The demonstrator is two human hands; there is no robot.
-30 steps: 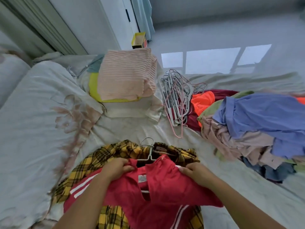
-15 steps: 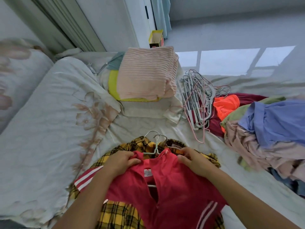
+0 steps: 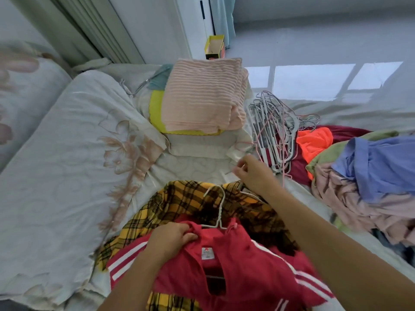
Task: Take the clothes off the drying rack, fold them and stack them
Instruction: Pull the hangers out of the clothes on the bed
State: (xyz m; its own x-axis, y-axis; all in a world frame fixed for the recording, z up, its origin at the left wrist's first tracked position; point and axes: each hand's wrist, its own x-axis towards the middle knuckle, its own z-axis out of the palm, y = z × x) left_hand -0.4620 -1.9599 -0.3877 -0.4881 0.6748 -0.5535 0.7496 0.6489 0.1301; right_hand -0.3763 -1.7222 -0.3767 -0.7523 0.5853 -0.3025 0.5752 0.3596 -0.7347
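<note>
One red shirt [image 3: 235, 265] is lying over one yellow plaid shirt [image 3: 179, 200] on the bed [image 3: 56, 176]. Left hand [image 3: 170, 236] fingers are gripping its collar; right hand [image 3: 253, 173] fingers are curled, contents indiscernible. One folded stack [image 3: 202, 99] is sitting beyond.

Daylight, cool bluish cast, medium brightness. Bright window-pane patches on the floor [image 3: 314, 83] at upper right, mildly blown out, frame bars showing as darker stripes. Bed [image 3: 67, 176] evenly lit with soft shadows only; dark shadow in the folds of the plaid shirt [image 3: 179, 198]. Strong wide-angle distortion: the walls and bed edges bow near the borders. Right hand [image 3: 253, 173] and forearm slightly motion-blurred; corners soft. Centre fairly sharp, with some compression smear on the fabric.
</note>
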